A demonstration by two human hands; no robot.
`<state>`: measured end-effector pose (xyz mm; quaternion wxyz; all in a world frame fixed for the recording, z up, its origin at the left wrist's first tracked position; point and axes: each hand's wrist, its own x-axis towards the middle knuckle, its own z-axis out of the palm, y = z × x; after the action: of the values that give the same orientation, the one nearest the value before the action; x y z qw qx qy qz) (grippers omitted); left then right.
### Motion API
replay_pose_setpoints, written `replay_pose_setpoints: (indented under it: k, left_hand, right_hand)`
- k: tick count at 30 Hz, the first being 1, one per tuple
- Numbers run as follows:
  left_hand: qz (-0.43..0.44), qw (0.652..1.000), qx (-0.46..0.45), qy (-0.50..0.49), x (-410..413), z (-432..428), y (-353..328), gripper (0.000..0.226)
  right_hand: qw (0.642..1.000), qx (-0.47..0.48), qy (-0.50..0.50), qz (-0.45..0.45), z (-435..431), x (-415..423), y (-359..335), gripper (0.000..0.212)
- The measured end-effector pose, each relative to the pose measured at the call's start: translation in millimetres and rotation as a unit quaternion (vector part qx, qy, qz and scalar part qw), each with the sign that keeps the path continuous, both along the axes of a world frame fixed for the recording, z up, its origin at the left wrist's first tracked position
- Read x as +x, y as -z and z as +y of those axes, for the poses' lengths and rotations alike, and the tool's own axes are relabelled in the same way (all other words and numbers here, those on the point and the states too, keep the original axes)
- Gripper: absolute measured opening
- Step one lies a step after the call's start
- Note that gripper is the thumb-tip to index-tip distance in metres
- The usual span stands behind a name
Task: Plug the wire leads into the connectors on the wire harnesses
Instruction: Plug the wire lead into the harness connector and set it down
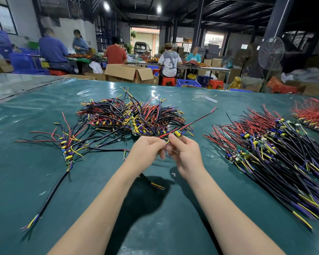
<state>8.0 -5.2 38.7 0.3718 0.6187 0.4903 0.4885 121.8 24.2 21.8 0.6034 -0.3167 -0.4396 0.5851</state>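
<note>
Green vinyl mat [44, 126] w/ wire harnesses; both hands raised over it at centre. L hand [147, 150]: fingers curled, thumb and forefinger pinching a thin lead [167, 143] that runs between the two hands. R hand [185, 154]: fingertips clamped on the held harness [178, 134] just below its small board w/ yellow part; its red wire [197, 120] sticks up and away to the right. Hands nearly touch; the connector itself is hidden by fingers, so whether the lead is seated can't be told. Judged step: mating lead to connector on one unit, approx. mid-insertion. Next move likely calls for lining up lead tip w/ socket, a firm push along its axis, then laying the unit on the combed stack [265, 153] at right. Tangled pile [133, 116] behind the hands = prob. stock not yet done; much work left.
</note>
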Motion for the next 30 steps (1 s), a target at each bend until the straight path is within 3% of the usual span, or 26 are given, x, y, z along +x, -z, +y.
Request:
replay_pose_setpoints:
  k: [3,10,16,20,23,26,30]
  left_hand:
    - [-0.058,0.995,-0.082,0.018,2,0,0,0.036]
    - [-0.120,0.991,-0.041,-0.042,5,-1,0,0.032]
    - [-0.138,0.988,-0.048,-0.046,5,0,2,0.031]
    - [-0.031,0.995,0.038,-0.084,9,-1,4,0.023]
    - [0.036,0.988,0.061,-0.140,15,2,6,0.028]
    - [-0.013,0.995,0.032,-0.097,14,5,3,0.029]
    - [-0.082,0.997,-0.010,0.013,7,1,4,0.026]
  right_hand:
    - [0.997,-0.020,-0.016,0.067,-2,-2,-4,0.025]
    - [0.976,-0.104,-0.035,0.190,-9,-16,-5,0.016]
    - [0.978,-0.125,-0.013,0.166,-12,-20,-5,0.012]
    - [0.986,-0.111,0.034,0.121,-11,-18,-5,0.020]
    - [0.992,-0.050,0.103,0.061,-12,-17,-7,0.024]
    - [0.991,0.009,0.130,0.026,-12,-14,-12,0.027]
    - [0.994,-0.012,0.098,0.055,-7,-8,-14,0.026]
